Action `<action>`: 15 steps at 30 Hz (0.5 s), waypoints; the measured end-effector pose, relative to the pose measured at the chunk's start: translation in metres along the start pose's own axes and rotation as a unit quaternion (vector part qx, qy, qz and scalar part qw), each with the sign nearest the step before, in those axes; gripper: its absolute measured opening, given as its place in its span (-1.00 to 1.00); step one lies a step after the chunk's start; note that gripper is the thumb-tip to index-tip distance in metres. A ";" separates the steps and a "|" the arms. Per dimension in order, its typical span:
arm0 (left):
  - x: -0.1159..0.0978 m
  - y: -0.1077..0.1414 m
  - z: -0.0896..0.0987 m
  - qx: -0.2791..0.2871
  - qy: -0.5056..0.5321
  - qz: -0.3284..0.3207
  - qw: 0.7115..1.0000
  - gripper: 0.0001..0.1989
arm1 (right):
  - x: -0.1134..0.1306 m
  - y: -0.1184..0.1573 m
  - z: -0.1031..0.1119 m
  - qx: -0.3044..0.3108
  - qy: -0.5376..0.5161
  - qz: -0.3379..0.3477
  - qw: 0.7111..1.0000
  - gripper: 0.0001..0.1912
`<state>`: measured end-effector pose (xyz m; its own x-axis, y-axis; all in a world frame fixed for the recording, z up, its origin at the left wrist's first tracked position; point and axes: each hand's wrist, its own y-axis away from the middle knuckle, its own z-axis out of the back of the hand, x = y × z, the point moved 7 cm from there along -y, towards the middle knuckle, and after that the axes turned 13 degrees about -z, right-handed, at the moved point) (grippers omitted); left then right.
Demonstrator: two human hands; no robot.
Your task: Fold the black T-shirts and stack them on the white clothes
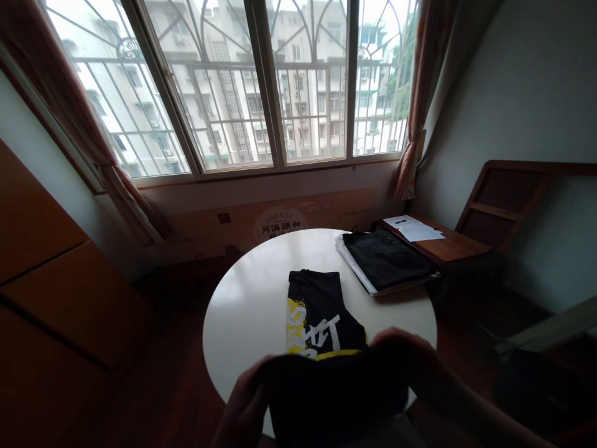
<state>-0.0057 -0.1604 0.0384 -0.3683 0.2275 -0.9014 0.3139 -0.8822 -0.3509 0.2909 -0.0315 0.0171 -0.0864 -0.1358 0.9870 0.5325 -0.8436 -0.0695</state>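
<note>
A black garment with white lettering and yellow patches lies partly flat on the white round table. Its near portion is lifted off the tabletop toward me, and the black cloth there is too dark to show detail. My left hand grips the left edge of this raised cloth, with the fingers mostly in shadow. On the opposite edge, my right hand is closed over the fabric, its knuckles uppermost. I cannot tell whether the garment is a top or shorts.
Folded black clothing with white sheets or plastic beneath it rests at the table's back right. Beyond it, papers and a pen lie on a wooden surface. Barred windows and curtains stand behind; a wooden cabinet is at left.
</note>
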 end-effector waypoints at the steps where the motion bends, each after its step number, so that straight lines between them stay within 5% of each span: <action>1: 0.002 -0.023 -0.008 0.009 0.022 0.010 1.000 -0.49 | 0.007 -0.024 0.003 -0.020 -0.012 -0.005 1.000 -0.66; 4: 0.020 -0.097 -0.030 0.000 0.078 0.023 0.997 -0.43 | -0.003 -0.103 0.006 -0.035 -0.088 -0.074 0.993 -0.55; 8: 0.072 -0.179 -0.052 -0.014 0.053 0.070 0.996 -0.50 | -0.059 -0.197 0.007 -0.034 -0.134 -0.179 0.974 -0.61; 15: 0.145 -0.244 -0.073 0.020 -0.031 0.112 0.993 -0.65 | -0.119 -0.273 0.012 -0.080 -0.055 -0.231 0.968 -0.70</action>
<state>-0.0715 0.1178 -0.0255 -0.3472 -0.0018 -0.9378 0.3591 -0.9240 -0.1312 0.1664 0.2210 -0.0799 -0.1893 0.3241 0.9269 0.3202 -0.8720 0.3703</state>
